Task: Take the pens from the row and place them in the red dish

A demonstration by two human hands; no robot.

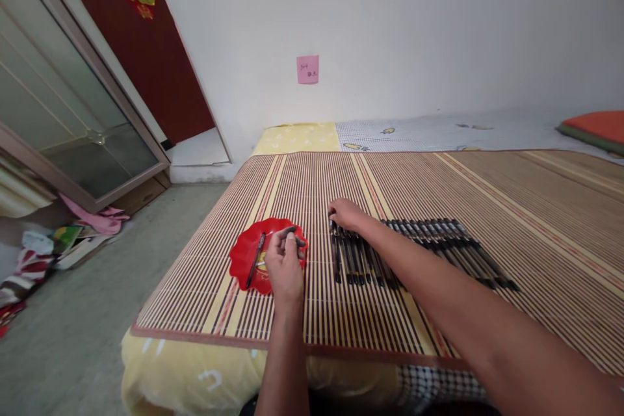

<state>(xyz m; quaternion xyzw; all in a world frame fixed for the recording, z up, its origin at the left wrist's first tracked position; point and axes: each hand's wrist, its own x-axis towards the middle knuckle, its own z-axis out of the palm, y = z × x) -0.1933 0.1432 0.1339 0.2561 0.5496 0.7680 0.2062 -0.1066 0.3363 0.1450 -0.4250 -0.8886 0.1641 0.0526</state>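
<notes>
A red scalloped plate (pixel 242 253) lies on the striped bamboo mat (pixel 487 188), with one black pen (pixel 255 261) resting in it. My left hand (pixel 285 262) hovers over the plate's right side, fingers closed round another black pen (pixel 294 235). A row of several black pens (pixel 429 248) lies side by side on the mat to the right. My right hand (pixel 344 213) reaches across to the row's left end, fingers curled down onto the top of the leftmost pen; whether it grips it I cannot make out.
The mat covers a bed with a yellow sheet (pixel 195 370). An orange cushion (pixel 597 127) lies at the far right. A pink note (pixel 307 69) is stuck on the white wall. Clothes and papers (pixel 73 234) clutter the floor by a glass door (pixel 63 110).
</notes>
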